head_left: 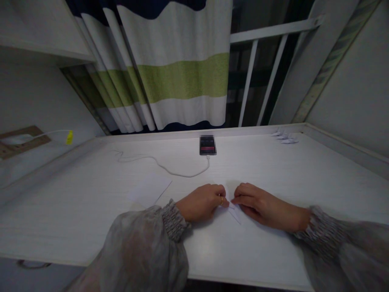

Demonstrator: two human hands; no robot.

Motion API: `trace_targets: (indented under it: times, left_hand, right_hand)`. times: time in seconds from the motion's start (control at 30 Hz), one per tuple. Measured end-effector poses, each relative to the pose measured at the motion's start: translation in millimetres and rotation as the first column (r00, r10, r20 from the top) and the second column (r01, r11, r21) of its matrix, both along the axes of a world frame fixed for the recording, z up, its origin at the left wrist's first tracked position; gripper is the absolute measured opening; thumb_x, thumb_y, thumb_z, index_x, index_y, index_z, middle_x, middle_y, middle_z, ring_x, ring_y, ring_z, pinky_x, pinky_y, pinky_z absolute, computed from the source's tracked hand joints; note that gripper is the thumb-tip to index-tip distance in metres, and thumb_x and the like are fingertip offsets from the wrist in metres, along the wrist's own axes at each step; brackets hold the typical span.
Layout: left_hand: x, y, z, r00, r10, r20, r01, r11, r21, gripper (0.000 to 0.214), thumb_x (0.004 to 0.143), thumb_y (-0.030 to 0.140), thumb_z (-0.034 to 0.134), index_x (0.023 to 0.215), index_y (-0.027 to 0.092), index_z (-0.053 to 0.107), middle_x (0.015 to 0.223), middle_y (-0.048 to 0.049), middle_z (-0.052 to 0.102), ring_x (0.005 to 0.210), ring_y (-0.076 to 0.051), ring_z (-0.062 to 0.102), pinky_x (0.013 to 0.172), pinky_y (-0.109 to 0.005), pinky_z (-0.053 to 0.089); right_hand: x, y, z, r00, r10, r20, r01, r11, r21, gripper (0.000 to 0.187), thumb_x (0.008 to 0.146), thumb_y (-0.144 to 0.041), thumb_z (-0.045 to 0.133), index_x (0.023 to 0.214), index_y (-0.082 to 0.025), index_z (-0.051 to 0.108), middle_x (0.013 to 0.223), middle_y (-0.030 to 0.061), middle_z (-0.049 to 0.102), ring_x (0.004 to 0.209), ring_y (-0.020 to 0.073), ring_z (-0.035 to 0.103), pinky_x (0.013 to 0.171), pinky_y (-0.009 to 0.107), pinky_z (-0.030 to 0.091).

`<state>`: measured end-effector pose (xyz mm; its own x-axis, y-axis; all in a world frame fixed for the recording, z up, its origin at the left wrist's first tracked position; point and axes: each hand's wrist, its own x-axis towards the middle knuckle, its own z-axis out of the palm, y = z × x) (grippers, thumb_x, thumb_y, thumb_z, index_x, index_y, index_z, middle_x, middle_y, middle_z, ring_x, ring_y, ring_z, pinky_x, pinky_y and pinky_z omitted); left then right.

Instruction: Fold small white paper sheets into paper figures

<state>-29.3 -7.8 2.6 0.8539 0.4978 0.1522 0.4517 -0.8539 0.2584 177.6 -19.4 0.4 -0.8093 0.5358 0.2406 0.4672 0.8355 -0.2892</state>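
A small folded piece of white paper (pixel 235 214) lies low over the white desk, between my two hands. My left hand (pixel 205 202), with a ring on one finger, pinches its left side with curled fingers. From the right, my right hand (pixel 263 206) closes its thumb and fingertips on the paper's other edge. The fingertips of both hands almost meet, and they cover the upper part of the paper. Left of my left hand, a flat white sheet of paper (pixel 149 188) rests on the desk.
A phone (pixel 208 145) with a blurred screen lies at the back of the desk (pixel 75 202), its white cable (pixel 182 175) curving left. Several folded white paper pieces (pixel 285 137) sit at the back right. Behind hangs a striped curtain (pixel 182 77) beside white window bars (pixel 251 77).
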Motion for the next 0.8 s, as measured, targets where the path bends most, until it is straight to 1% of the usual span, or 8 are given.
trace_targets:
  times: [0.1,0.2,0.33,0.43,0.5,0.63,0.73,0.8]
  left_hand:
    - [0,-1,0.5,0.999,-0.008,-0.043,0.01,0.999,0.041,0.022,0.08,0.011,0.043,0.09,0.018,0.062,0.091,-0.0059,0.058,0.078,-0.014,0.051,0.07,-0.027,0.039]
    - [0,-2,1.6,0.997,-0.017,-0.074,0.02,0.999,0.034,0.022,0.079,0.012,0.044,0.089,0.017,0.063,0.092,-0.0059,0.058,0.079,-0.015,0.051,0.071,-0.027,0.039]
    - [1,-3,3.8,0.998,0.032,-0.048,-0.035,0.997,-0.065,0.021,0.077,0.012,0.046,0.087,0.018,0.063,0.093,-0.0048,0.056,0.079,-0.014,0.052,0.072,-0.025,0.04]
    - [1,-3,7.2,0.996,0.081,-0.033,-0.085,0.983,-0.161,0.019,0.077,0.014,0.047,0.084,0.016,0.064,0.091,-0.0044,0.055,0.077,-0.013,0.053,0.071,-0.024,0.041]
    - [2,-3,9.5,0.994,0.105,-0.041,-0.111,0.975,-0.194,0.018,0.077,0.015,0.047,0.083,0.015,0.064,0.09,-0.0041,0.054,0.075,-0.012,0.053,0.071,-0.024,0.042]
    - [5,-7,11.8,0.988,0.139,-0.073,-0.15,0.974,-0.168,0.019,0.076,0.014,0.046,0.082,0.016,0.064,0.091,-0.0033,0.053,0.074,-0.012,0.053,0.071,-0.024,0.041]
    - [6,-11,12.6,0.985,0.155,-0.075,-0.164,0.978,-0.133,0.019,0.074,0.015,0.046,0.08,0.017,0.063,0.091,-0.0031,0.054,0.075,-0.012,0.053,0.072,-0.024,0.041]
    - [7,-13,13.0,0.984,0.164,-0.074,-0.172,0.977,-0.127,0.018,0.072,0.015,0.046,0.079,0.016,0.063,0.091,-0.003,0.055,0.073,-0.012,0.052,0.07,-0.024,0.041]
  right_hand:
    - [1,-1,-0.4,1.0,-0.028,0.009,0.028,0.998,-0.055,0.028,0.078,-0.006,0.043,0.094,-0.017,0.063,0.087,0.0093,0.056,0.083,0.0189,0.05,0.075,0.033,0.043]
    - [1,-3,1.6,0.999,-0.034,0.033,0.036,0.996,-0.077,0.027,0.078,-0.006,0.043,0.09,-0.016,0.064,0.086,0.009,0.055,0.081,0.0187,0.05,0.074,0.033,0.043]
    - [-2,-5,6.7,0.998,-0.017,0.058,0.023,0.995,-0.094,0.024,0.077,-0.006,0.044,0.087,-0.016,0.064,0.085,0.0085,0.055,0.083,0.0191,0.05,0.077,0.033,0.041]
    - [-6,-5,10.1,0.995,0.001,0.102,0.006,0.998,-0.066,0.021,0.077,-0.007,0.044,0.083,-0.016,0.063,0.084,0.0077,0.055,0.084,0.0192,0.049,0.079,0.035,0.039]
    - [-8,-5,11.3,0.989,0.004,0.146,0.002,0.999,-0.04,0.019,0.078,-0.009,0.044,0.082,-0.016,0.062,0.084,0.007,0.056,0.083,0.019,0.049,0.08,0.036,0.038]
    - [-9,-8,10.5,0.985,-0.002,0.173,0.002,1.0,-0.003,0.017,0.078,-0.011,0.045,0.083,-0.016,0.061,0.086,0.0064,0.056,0.083,0.0186,0.048,0.08,0.036,0.037]
    - [-7,-9,8.3,0.994,-0.012,0.111,0.013,1.0,-0.009,0.015,0.077,-0.011,0.047,0.084,-0.015,0.061,0.085,0.0064,0.055,0.083,0.018,0.048,0.079,0.035,0.037]
    - [-5,-9,6.7,0.998,-0.021,0.058,0.023,0.999,-0.029,0.013,0.078,-0.016,0.05,0.083,-0.014,0.061,0.086,0.0071,0.055,0.084,0.0182,0.048,0.078,0.034,0.038]
